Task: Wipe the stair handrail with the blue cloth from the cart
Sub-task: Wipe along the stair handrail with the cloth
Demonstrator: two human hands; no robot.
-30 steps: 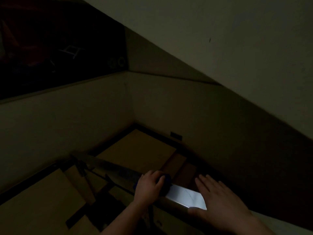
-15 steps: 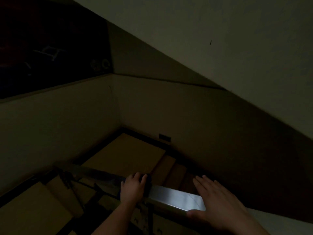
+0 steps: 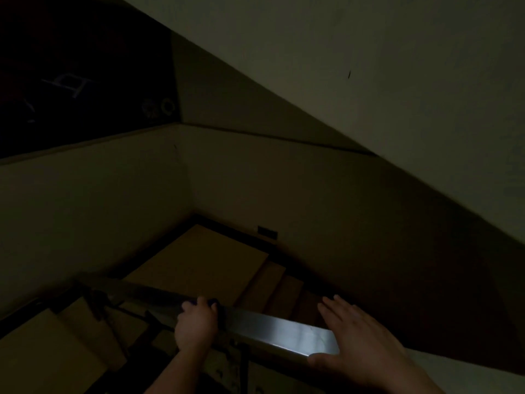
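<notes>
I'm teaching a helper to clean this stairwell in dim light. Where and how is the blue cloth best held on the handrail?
Probably from above, as the left hand does: palm on top of the blue cloth, fingers curled over the far edge. The handrail is a flat-topped, sloping metal bar, so a wrapped grip should slide along it. The right hand rests flat and open further up.

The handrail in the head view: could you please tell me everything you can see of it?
The handrail is a flat-topped bar that looks like polished metal, bright where light catches it and dark further down. It slopes down and leftward beside the stairs, on dark supports. The left hand closes over it in a grip, with a sliver of the dark blue cloth showing past the fingers. The right hand lies open and flat on its near end, thumb against the side.
</notes>
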